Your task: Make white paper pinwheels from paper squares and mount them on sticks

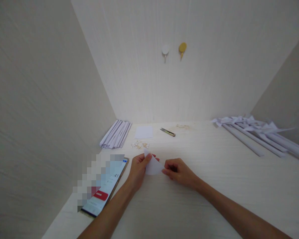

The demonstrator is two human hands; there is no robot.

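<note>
A small white piece of folded paper (153, 165) is held between both hands just above the pale table (214, 186). My left hand (139, 171) pinches its left edge with thumb and fingers. My right hand (178, 172) grips its right corner, fingers curled. Both forearms reach in from the bottom of the view.
A phone (107, 189) with a lit screen lies at the left. Behind are a bundle of rolled white paper sticks (116, 133), a white paper square (144, 132), small snips (167, 132) and tan bits (140, 144). Finished paper pinwheels (259, 134) lie at right. Two wall hooks (173, 50) hang above.
</note>
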